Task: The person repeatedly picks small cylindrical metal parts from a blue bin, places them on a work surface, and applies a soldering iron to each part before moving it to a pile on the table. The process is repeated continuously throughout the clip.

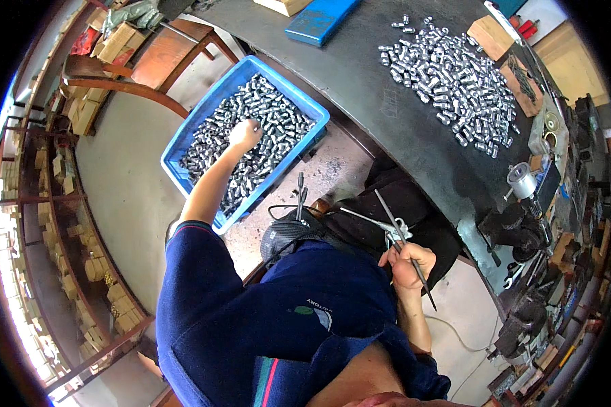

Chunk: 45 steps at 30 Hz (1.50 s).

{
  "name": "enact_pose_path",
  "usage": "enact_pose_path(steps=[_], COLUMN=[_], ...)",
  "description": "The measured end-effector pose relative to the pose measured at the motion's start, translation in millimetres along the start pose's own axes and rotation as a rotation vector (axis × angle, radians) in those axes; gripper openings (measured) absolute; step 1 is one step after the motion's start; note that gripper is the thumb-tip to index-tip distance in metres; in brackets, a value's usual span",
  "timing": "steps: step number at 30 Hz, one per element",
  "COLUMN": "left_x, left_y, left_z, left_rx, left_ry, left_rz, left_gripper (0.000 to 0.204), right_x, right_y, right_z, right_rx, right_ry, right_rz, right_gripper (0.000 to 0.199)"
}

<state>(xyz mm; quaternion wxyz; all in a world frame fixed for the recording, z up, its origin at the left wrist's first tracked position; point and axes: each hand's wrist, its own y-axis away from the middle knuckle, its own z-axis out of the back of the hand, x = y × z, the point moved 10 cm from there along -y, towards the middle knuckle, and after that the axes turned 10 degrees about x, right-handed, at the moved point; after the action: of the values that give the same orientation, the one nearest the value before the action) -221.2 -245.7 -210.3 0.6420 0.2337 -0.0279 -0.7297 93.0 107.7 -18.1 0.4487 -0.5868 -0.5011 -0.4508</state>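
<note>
While I watch from a distance through the head view, the left hand [246, 136] reaches down over the blue tub [292, 87], its fingers curled above the small metal pieces [271, 115] that fill it. A bit of metal shows at the fingertips, yet I cannot tell whether they pinch it or merely touch it. Well apart from that, near the lap, the right hand [411, 261] is clamped on a slender dark rod [389, 218], which slants across the fingers with an end jutting out on either side. A pale scissor-like tool [404, 235] sits just beside those fingers, and I cannot make out whether it is held too. Up on the worktop [360, 74], a loose heap of shiny pieces [448, 88] spreads apart from the tub. As I judge it, a smooth piece could slip from a light pinch and drop outside the tub if the left hand lifts it carelessly over the rim. The tapered rod worries me more: a quick turn of the right wrist might jab the lap or the other hand. A sleeve or elbow brushing the heap could also set pieces rolling off the worktop.
</note>
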Motion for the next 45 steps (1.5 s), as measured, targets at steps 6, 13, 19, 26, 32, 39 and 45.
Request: enact_pose_path(steps=[6, 13, 19, 26, 32, 39, 45], left_x=[-14, -30, -22, -25, -26, -209, -296], left_y=[-5, -2, -2, 4, 18, 112, 188], left_z=[-9, -2, -7, -5, 11, 55, -27], left_rx=[0.05, 0.072, 0.033, 0.037, 0.179, 0.517, 1.072], left_ry=[-0.19, -0.277, -0.303, -0.359, 0.185, 1.133, 1.474], left_rz=[0.024, -0.011, -0.081, -0.02, 0.032, -0.43, -0.271], left_gripper=[0.017, 0.022, 0.026, 0.026, 0.017, 0.025, 0.02], right_x=[-7, -17, -18, -19, -19, -15, 1], right_y=[5, 8, 11, 11, 10, -2, -11], right_z=[3, 9, 12, 12, 15, 8, 7], right_rx=[-0.04, -0.037, -0.022, -0.024, -0.057, 0.102, 0.111], right_ry=[0.032, -0.029, -0.098, -0.1, -0.076, 0.158, 0.193], right_rz=[-0.065, -0.075, -0.06, -0.063, -0.067, 0.004, 0.08], right_gripper=[0.026, 0.025, 0.027, 0.027, 0.026, 0.038, 0.035])
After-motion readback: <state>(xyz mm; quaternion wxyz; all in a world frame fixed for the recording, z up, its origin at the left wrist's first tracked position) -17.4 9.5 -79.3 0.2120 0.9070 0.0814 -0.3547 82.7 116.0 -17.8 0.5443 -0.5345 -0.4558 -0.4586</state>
